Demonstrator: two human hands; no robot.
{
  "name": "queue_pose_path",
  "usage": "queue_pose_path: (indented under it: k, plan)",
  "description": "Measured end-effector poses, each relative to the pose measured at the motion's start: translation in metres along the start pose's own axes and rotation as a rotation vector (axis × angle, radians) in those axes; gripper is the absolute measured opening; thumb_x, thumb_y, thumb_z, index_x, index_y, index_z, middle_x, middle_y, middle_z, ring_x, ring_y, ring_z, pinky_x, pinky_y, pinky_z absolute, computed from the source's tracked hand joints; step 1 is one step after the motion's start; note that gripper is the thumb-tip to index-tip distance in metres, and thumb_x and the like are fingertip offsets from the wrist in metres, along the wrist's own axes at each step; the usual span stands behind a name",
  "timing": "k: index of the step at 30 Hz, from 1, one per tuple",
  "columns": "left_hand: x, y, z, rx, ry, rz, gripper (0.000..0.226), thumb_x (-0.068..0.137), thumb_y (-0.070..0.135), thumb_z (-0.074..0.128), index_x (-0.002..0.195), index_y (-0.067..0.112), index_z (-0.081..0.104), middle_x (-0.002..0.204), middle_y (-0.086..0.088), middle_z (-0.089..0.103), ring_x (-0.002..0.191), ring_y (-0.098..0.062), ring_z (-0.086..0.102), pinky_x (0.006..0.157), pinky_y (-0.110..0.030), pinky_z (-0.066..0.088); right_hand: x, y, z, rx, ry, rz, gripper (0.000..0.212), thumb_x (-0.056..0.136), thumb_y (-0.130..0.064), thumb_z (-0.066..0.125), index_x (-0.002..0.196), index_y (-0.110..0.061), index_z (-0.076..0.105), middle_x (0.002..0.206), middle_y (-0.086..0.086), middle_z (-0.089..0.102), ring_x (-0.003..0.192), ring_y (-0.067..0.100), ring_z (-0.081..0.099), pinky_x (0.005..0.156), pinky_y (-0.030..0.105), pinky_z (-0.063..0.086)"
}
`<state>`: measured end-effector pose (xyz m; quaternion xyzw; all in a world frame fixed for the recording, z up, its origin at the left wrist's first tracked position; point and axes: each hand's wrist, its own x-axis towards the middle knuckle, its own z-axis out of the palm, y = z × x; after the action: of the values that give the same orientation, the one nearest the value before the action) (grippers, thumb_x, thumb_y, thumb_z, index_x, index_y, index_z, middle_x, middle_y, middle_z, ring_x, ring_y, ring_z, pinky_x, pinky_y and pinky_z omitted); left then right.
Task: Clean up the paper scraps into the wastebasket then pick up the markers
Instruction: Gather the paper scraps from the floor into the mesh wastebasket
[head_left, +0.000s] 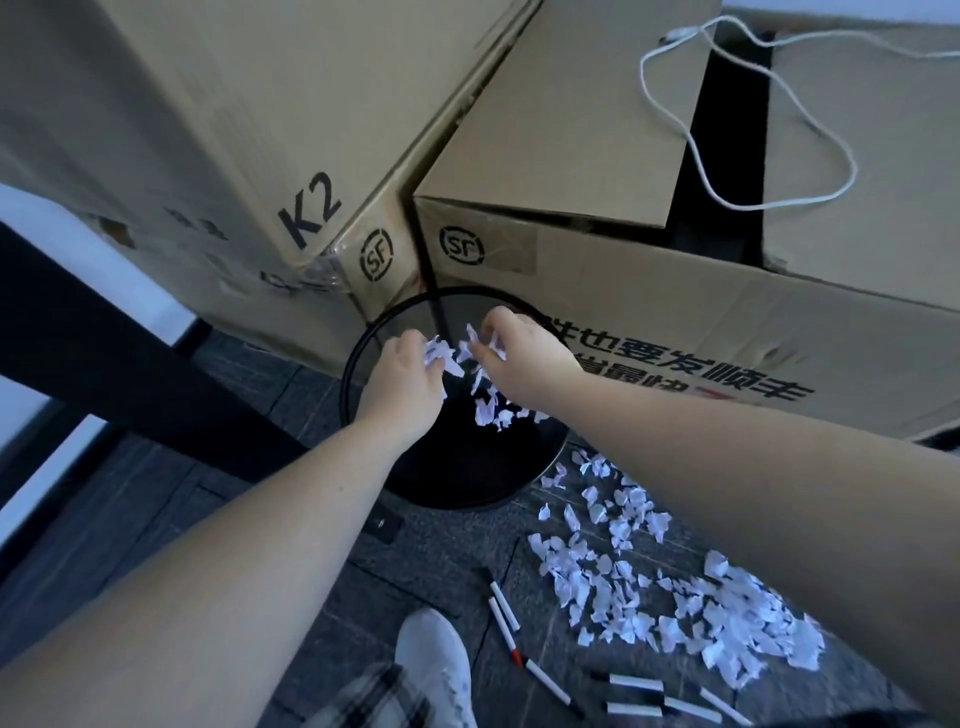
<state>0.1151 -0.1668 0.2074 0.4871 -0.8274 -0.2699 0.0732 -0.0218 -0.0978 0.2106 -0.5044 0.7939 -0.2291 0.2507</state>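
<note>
Both hands, left hand and right hand, loosen their fingers over the wastebasket, paper scraps dropping straight below; the floor pile lies nearer the right

Wastebasket: near rim and most of the inside hidden behind both forearms; its depth too dark to read. Markers, lying on the floor below the wastebasket: cap colours mostly too small to tell. Shoe, left of the markers: heel cut off by the bottom edge.
</note>
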Motion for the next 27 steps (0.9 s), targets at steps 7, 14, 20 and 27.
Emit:
queue_pose_path:
  k: [7, 14, 20, 27]
  plan:
    - [0.0, -0.013, 0.002, 0.321, -0.271, -0.072, 0.074, 0.09, 0.058, 0.036, 0.148, 0.024, 0.004, 0.158, 0.003, 0.002, 0.144, -0.022, 0.01, 0.11, -0.048, 0.028, -0.005, 0.019, -0.005, -0.196, -0.081, -0.125, 0.052, 0.096, -0.046, 0.038, 0.144, -0.025, 0.028, 0.154, 0.0, 0.024, 0.138, 0.022, 0.028, 0.109, 0.042, 0.032]
    - [-0.014, 0.018, -0.005, 0.48, -0.319, 0.016, 0.075, 0.088, 0.065, 0.025, 0.147, 0.031, -0.006, 0.158, 0.007, -0.011, 0.145, -0.016, -0.009, 0.116, -0.052, 0.004, -0.03, 0.04, -0.023, -0.413, -0.078, -0.231, 0.06, 0.095, -0.056, 0.03, 0.148, -0.033, 0.012, 0.159, -0.003, 0.005, 0.145, 0.015, -0.001, 0.119, 0.042, 0.003]
    - [-0.021, 0.069, 0.001, 0.524, -0.309, 0.118, 0.075, 0.088, 0.066, 0.025, 0.147, 0.031, -0.006, 0.158, 0.006, -0.01, 0.145, -0.016, -0.008, 0.116, -0.052, 0.005, -0.058, 0.069, -0.052, -0.461, -0.068, -0.196, 0.063, 0.094, -0.057, 0.03, 0.148, -0.033, 0.01, 0.159, -0.003, 0.004, 0.145, 0.015, 0.0, 0.118, 0.044, 0.006]
    - [-0.026, 0.142, 0.032, 0.532, -0.36, 0.251, 0.073, 0.089, 0.065, 0.022, 0.147, 0.031, -0.006, 0.157, 0.006, -0.015, 0.144, -0.015, -0.014, 0.117, -0.049, 0.001, -0.102, 0.134, -0.088, -0.51, -0.118, -0.106, 0.065, 0.092, -0.062, 0.025, 0.148, -0.036, 0.002, 0.158, -0.004, -0.004, 0.145, 0.013, -0.006, 0.117, 0.043, -0.001]
